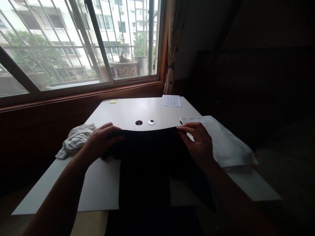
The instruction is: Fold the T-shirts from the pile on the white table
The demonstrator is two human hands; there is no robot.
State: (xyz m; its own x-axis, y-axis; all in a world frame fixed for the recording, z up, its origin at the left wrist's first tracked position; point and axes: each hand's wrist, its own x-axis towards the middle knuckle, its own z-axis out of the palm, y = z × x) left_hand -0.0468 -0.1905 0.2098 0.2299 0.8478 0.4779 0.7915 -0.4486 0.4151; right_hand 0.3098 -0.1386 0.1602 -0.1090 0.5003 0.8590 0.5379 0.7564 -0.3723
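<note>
A black piece of clothing [145, 157] hangs stretched between my two hands over the white table, its lower part falling past the near edge. It is too dark to make out which kind of garment it is. My left hand [104, 137] pinches its upper left corner, thumb below and fingers on top. At the upper right corner, my right hand [198, 139] grips the cloth between thumb and fingertips. The top edge sags slightly between them. Beside my left hand lies a crumpled white cloth [76, 139]. Right of my right hand is a flat, folded white cloth [226, 144].
The white table [98, 190] stands below a barred window [81, 42]. Two round holes, one with a white ring cover [151, 122], pierce its top. Papers [171, 100] and a yellow sticky note [113, 101] lie at the far edge. A curtain [169, 72] hangs behind.
</note>
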